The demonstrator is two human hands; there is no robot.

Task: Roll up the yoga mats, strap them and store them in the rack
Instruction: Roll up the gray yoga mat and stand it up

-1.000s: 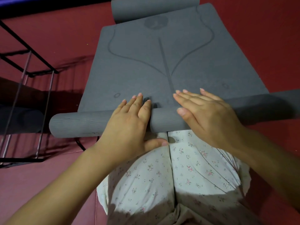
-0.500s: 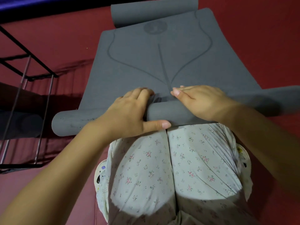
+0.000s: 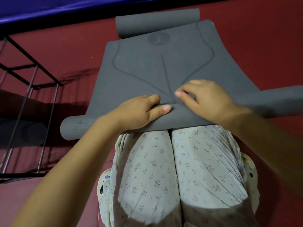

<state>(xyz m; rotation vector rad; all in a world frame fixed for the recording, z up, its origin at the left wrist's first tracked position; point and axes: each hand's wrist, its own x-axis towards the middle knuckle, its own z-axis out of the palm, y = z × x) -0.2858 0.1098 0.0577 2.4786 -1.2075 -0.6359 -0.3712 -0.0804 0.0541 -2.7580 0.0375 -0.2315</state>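
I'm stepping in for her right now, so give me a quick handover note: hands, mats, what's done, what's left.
Left hand grips the roll, thumb along its top. Right hand is curled over the roll's front edge.
The mat is rolled only at the near end, against the knees; most lies flat on the floor. A second rolled mat lies beyond its far edge. The rack stands to the left.
Left: finish rolling, strap, rack. No strap is visible.
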